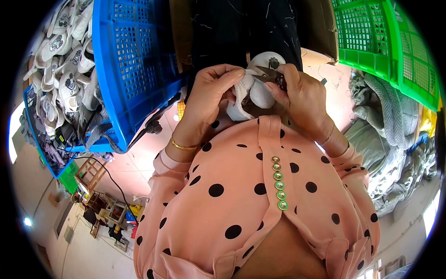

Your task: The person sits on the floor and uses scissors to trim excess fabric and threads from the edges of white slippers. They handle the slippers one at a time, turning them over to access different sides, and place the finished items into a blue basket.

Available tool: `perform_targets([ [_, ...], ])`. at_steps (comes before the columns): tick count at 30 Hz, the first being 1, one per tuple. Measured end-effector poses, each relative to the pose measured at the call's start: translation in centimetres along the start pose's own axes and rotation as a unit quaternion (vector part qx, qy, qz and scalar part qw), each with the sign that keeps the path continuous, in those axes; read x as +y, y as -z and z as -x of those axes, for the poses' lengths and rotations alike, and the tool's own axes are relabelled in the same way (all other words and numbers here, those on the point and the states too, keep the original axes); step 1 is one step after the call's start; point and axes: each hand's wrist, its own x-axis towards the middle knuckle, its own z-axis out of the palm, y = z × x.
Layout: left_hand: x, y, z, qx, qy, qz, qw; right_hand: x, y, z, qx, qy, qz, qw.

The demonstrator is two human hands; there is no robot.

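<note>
My left hand is closed on the edge of a white fabric slipper, pinching it between thumb and fingers. The slipper is held over my lap, close to the front of my shirt, and has a small grey motif near its far end. My right hand grips a small pair of scissors, whose dark blades lie against the slipper near my left fingertips. Part of the slipper and the scissors' handles are hidden behind my right fingers.
At the left a blue plastic crate stands beside a heap of white slippers. A green crate is at the upper right, with grey fabric pieces and plastic bags below it. A cardboard box flanks my legs.
</note>
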Motion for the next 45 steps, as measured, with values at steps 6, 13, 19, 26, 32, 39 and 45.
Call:
perform_targets([
  [6,-0.1,0.1,0.9,-0.002,-0.008,0.019,1.000,-0.9,-0.4,0.3,0.050,0.010,-0.031,0.998],
  [13,-0.2,0.1,1.2,-0.009,-0.019,0.028,0.999,-1.5,-0.2,0.3,0.055,0.006,-0.021,0.998],
  [19,-0.3,0.1,1.3,-0.006,-0.021,0.033,0.999,-1.6,-0.1,0.3,0.053,0.002,-0.005,0.999],
  [26,-0.5,0.1,1.3,-0.001,-0.024,0.032,0.999,-1.5,-0.2,0.3,0.044,-0.002,0.002,0.999],
  [32,-0.5,0.3,1.2,-0.017,-0.020,0.036,0.999,-1.5,-0.5,0.3,0.060,0.004,-0.010,0.998],
  [39,-0.6,0.4,1.1,-0.035,0.007,0.033,0.999,-1.7,-2.0,0.0,0.104,-0.018,-0.122,0.987],
  [45,-1.0,0.9,0.9,-0.021,0.011,0.058,0.998,-0.3,-1.1,-0.9,0.028,-0.110,-0.359,0.926],
])
